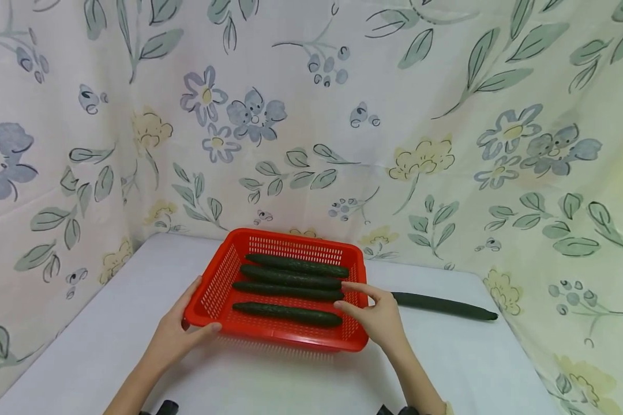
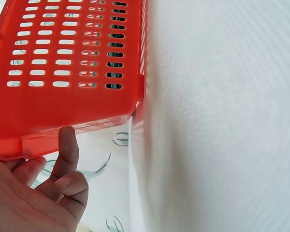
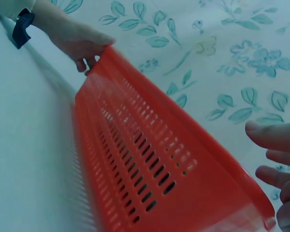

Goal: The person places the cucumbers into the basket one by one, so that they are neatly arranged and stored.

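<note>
A red plastic basket (image 1: 275, 335) with slotted walls holds several dark green cucumbers (image 1: 288, 314) lying side by side. At its front left corner my left hand (image 1: 168, 333) grips the rim, thumb over the front edge and fingers along the left side. My right hand (image 1: 378, 317) hovers over the basket's right end, with thumb and forefinger apart beside the cucumber tips. In the right wrist view the fingers of the right hand (image 3: 282, 164) hold nothing. Whether they touch a cucumber is hard to tell. Another cucumber (image 1: 446, 306) lies on the table right of the basket.
The basket stands near the back of a white-covered table (image 1: 270, 383). Behind and at both sides hangs a cloth (image 1: 311, 115) printed with flowers and leaves. A dark strap (image 3: 21, 29) is around the left wrist.
</note>
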The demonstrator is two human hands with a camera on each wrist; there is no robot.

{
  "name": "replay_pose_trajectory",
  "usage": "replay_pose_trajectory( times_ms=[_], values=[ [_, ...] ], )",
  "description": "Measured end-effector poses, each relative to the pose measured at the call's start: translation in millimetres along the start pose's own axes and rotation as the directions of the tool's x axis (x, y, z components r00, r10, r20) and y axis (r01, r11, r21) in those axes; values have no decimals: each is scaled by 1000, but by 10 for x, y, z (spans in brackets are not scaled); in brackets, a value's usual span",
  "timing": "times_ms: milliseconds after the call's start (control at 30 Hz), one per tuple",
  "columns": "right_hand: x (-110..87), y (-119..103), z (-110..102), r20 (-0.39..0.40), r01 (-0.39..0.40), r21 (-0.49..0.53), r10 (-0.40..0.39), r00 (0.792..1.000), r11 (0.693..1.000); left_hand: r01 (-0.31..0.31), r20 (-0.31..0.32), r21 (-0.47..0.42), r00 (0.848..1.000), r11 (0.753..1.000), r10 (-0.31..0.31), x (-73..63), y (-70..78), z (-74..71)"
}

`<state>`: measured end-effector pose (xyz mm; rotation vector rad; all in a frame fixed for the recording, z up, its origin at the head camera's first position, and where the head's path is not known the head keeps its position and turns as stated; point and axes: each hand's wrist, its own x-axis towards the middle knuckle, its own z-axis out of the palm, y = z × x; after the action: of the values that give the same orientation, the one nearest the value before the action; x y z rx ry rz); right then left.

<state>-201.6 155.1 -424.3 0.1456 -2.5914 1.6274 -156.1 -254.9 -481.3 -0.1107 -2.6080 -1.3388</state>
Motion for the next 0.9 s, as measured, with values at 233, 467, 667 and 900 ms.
replay_pose_trajectory(
  times_ms=[233,467,667,900],
  values=[
    [150,209,-245,-93,-39,-47,35,995,998,9,1,-13,1000,1000,-9,-10,1,14],
    [308,620,-677,-210,-117,-33,107,972,993,11,5,-15,1000,1000,-11,-8,16,1],
    [325,987,-1027,-322,-198,-34,177,930,980,11,7,-16,1000,1000,-11,-1,-4,-2],
    [277,1381,-1311,-406,-247,-95,189,894,964,6,4,-20,1000,1000,-6,-10,-3,2]
  ],
)
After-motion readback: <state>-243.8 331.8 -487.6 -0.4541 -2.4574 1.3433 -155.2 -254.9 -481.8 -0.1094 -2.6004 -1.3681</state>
